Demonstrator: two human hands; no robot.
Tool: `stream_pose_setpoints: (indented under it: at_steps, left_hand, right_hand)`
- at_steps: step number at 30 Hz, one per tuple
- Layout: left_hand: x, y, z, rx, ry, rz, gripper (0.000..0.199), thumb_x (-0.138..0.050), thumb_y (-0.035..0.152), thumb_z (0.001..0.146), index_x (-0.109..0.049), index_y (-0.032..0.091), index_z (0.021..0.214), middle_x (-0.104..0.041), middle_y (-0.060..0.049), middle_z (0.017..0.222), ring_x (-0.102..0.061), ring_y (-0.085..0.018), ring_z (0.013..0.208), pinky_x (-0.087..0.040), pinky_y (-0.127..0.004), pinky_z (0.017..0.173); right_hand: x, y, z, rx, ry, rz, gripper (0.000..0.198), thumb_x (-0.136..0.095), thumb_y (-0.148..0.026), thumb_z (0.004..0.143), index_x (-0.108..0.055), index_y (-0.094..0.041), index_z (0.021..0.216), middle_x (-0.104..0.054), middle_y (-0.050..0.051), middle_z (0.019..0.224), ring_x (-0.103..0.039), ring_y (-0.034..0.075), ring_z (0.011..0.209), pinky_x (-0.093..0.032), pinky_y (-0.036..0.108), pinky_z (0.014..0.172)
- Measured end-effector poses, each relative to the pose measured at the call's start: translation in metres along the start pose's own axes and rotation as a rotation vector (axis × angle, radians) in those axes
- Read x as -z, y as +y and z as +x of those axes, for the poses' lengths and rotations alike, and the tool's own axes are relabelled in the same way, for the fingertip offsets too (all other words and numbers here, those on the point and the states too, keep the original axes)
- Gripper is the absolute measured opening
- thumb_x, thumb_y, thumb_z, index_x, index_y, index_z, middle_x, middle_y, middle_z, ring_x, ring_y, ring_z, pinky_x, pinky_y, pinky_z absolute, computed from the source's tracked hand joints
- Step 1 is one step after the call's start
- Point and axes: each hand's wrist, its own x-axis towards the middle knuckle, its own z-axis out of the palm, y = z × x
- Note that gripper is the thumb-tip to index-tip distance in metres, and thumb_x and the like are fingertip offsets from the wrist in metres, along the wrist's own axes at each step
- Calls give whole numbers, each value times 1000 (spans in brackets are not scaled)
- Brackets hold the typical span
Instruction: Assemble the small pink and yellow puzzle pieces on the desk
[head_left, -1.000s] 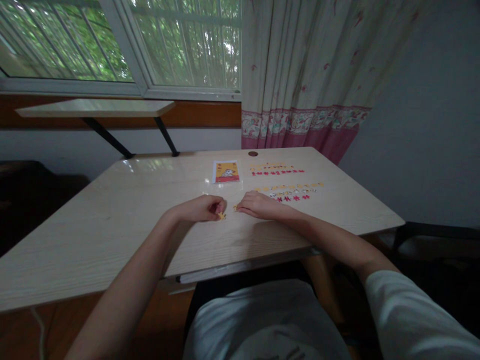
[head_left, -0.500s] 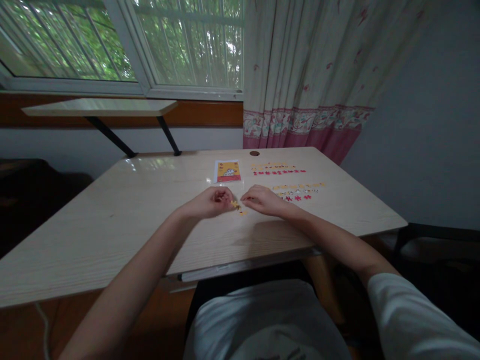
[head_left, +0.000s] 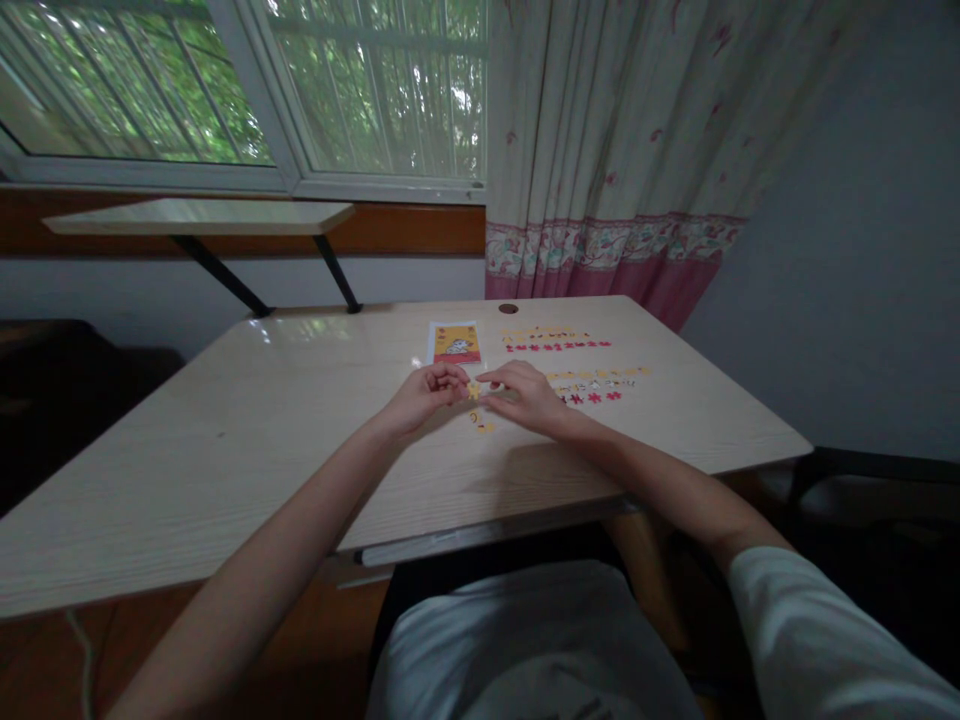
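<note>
In the head view my left hand (head_left: pixel 429 396) pinches a small yellow jigsaw piece (head_left: pixel 473 391) just above the desk, at its fingertips. My right hand (head_left: pixel 525 396) faces it from the other side, thumb and forefinger spread around the piece's right edge. Whether those fingers touch it is too small to tell. Below the held piece, a few yellow jigsaw pieces (head_left: pixel 486 428) lie on the wood. A picture card (head_left: pixel 455 344) with a spotted animal on yellow and red lies just beyond my left hand.
Rows of yellow, whitish and red jigsaw pieces (head_left: pixel 594 397) lie right of my right hand, with further rows (head_left: pixel 559 347) behind. A raised shelf (head_left: pixel 202 216) on black legs stands at the desk's (head_left: pixel 247 450) back left. A curtain (head_left: pixel 607 240) hangs behind.
Both hands have risen slightly away from me, and the yellow piece has come up with the left hand. My right thumb and forefinger have spread apart. Another piece now shows below.
</note>
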Motion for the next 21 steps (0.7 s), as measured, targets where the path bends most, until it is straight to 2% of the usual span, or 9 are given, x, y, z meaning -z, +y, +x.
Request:
stream_pose_setpoints:
  at_steps: [9, 11, 15, 17, 21]
  left_hand:
    - [4, -1, 0, -30, -58, 36, 33, -76, 33, 62, -56, 16, 82, -61, 0, 74, -56, -12, 68, -45, -26, 68]
    - [5, 2, -1, -56, -63, 157, 29, -72, 32, 66, -57, 16, 84, -61, -1, 76, -55, -12, 68, -44, -27, 67]
    - [13, 3, -5, -122, -23, 594, 13, -59, 25, 74, -60, 16, 83, -60, -1, 76, -52, -14, 68, -41, -27, 65]
    - [17, 1, -6, -163, -73, 758, 10, -56, 21, 75, -62, 16, 81, -62, -3, 77, -53, -16, 72, -41, -28, 69]
    - [19, -1, -6, -194, -145, 876, 14, -52, 20, 78, -64, 15, 82, -64, -5, 79, -55, -17, 73, -42, -29, 71]
  right_hand:
    - [4, -1, 1, 32, 14, -33, 25, -54, -36, 90, -67, -18, 103, -66, 7, 81, -59, 18, 81, -43, 33, 77]
    - [10, 1, 2, 21, 27, -46, 26, -53, -37, 90, -67, -19, 104, -67, 7, 83, -59, 19, 82, -43, 35, 79]
    - [25, 10, 3, -35, 111, -66, 28, -51, -39, 92, -67, -21, 106, -68, 8, 90, -60, 19, 84, -44, 37, 81]
    - [29, 14, 2, -51, 147, -71, 29, -51, -41, 92, -68, -22, 106, -68, 7, 90, -60, 18, 82, -45, 36, 80]
    - [29, 18, 1, -57, 145, -52, 29, -52, -40, 91, -67, -23, 109, -67, 6, 88, -60, 18, 80, -45, 35, 78]
